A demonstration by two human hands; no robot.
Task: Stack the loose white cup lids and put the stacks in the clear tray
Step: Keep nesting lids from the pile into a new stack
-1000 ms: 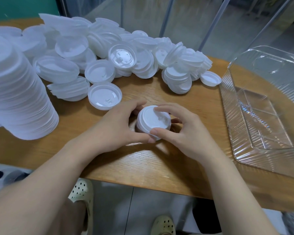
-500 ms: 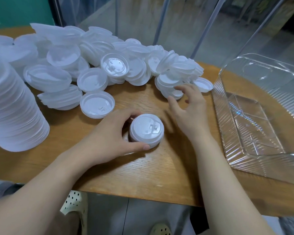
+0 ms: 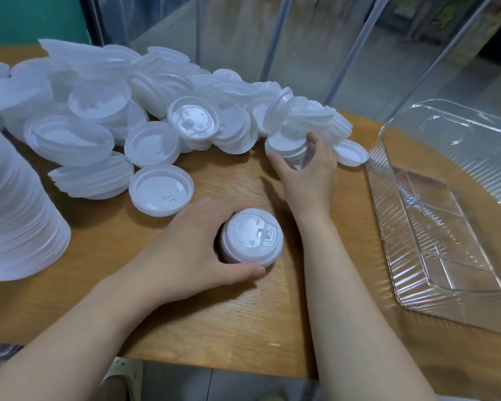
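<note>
i see left hand [image 3: 198, 244] clamping the short white plastic lid stack [image 3: 250, 235], right hand [image 3: 308, 169] gripping heaped round white lids [image 3: 287, 146]; the heap may slide.

Two hands [image 3: 307, 175], one clear tray [image 3: 434, 227] – loose lids [image 3: 159, 192] (dozens, too heaped to count).

A wooden table [image 3: 203, 322] with visible oak-like grain is seen from above, its near edge curved. Behind it a teal wall [image 3: 32, 20] is met by glass panels [image 3: 232, 33] — these are held in slanted metal frames [image 3: 356, 44]. Below the table edge a grey tiled floor [image 3: 180, 384] is shown.
</note>
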